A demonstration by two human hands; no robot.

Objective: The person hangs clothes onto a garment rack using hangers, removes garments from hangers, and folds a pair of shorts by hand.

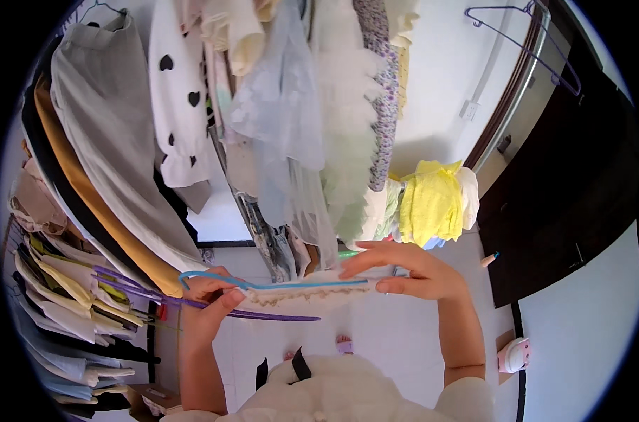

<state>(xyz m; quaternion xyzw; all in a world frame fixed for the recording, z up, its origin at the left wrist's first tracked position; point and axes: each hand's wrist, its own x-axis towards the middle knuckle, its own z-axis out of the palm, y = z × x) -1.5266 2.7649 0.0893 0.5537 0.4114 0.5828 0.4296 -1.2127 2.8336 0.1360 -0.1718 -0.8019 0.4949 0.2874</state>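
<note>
In front of my body a light-blue hanger [291,285] lies across, with a white garment with a frilly beige edge [305,298] hanging at it. My left hand [208,299] pinches the hanger and the cloth near the hook end. Purple hangers [274,316] pass by the same hand, sticking out to both sides; whether the fingers hold them too, I cannot tell. At the other end, my right hand [421,273] has its fingers stretched out and apart from the thumb, around the hanger's tip. Its thumb is close to the cloth's edge.
Ahead hang several garments, among them a grey skirt [98,84] and a pale blue dress [277,105]. Folded yellow cloth [432,200] sits right of them. More clothes [66,281] hang at the left. An empty purple hanger [523,42] hangs upper right, above a dark door [565,190].
</note>
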